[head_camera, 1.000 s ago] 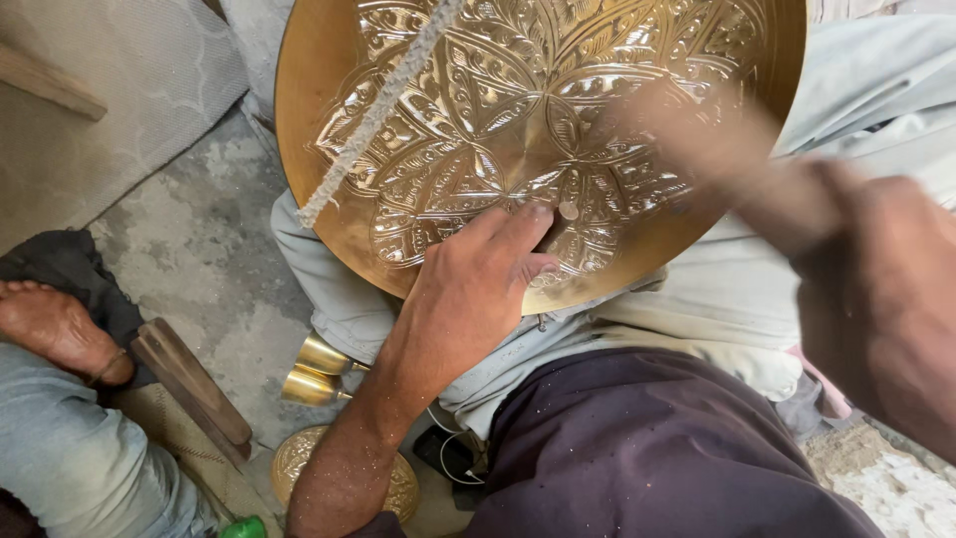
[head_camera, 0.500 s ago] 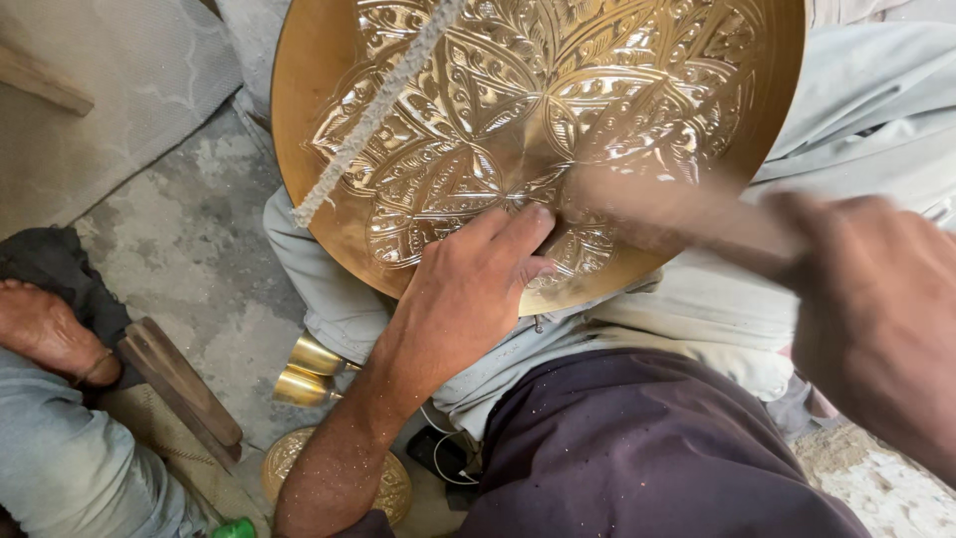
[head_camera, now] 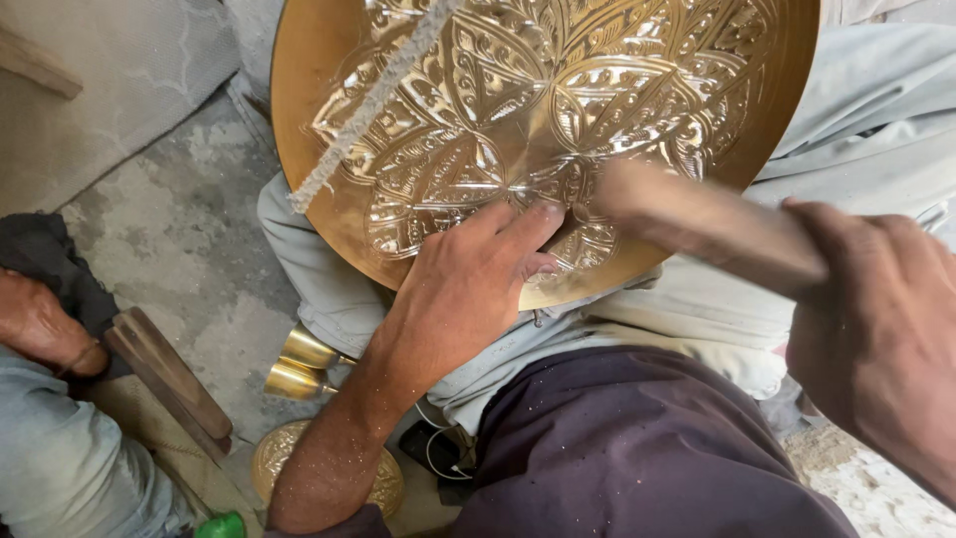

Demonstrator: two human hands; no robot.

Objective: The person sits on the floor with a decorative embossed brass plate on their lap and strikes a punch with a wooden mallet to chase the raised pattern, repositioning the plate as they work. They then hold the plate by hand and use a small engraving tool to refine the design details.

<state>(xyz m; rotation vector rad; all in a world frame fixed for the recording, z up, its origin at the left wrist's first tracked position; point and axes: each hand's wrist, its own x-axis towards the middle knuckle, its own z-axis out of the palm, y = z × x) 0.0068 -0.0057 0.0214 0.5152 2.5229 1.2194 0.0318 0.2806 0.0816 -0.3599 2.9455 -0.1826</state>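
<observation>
- Left hand (head_camera: 468,299): fingers held together, extended and pressed flat on the lower embossed face of the brass plate (head_camera: 329,80); thumb tucked toward the tip of the wooden tool. Whether anything is pinched under the fingertips cannot be told.
- Right hand (head_camera: 876,329): fingers clamped around the wooden tool (head_camera: 697,224); handle blurred, running left and up from the fist, far end over the plate close to the left fingertips.
- Brass plate: large, round, floral relief at centre, smooth plain band at the rim. Propped tilted on the lap, lower rim resting on pale grey trouser cloth (head_camera: 717,319). Upper part cut off by the top of the frame.
- Rough grey strip (head_camera: 373,100) lying diagonally across the plate's upper left, its lower end near the left rim.
- Open room: bare concrete floor (head_camera: 169,219) left of the plate rim; right side closed in by the raised knee in grey cloth.
- Dark purple garment (head_camera: 617,448) below the hands, speckled with fine dust.
- Below the left forearm: two small brass cups (head_camera: 299,364) side by side, a smaller embossed brass disc (head_camera: 274,453) partly hidden by the arm.
- Far left edge: another person's hand (head_camera: 40,329) beside a dark wooden block (head_camera: 169,384), well apart from the plate.
</observation>
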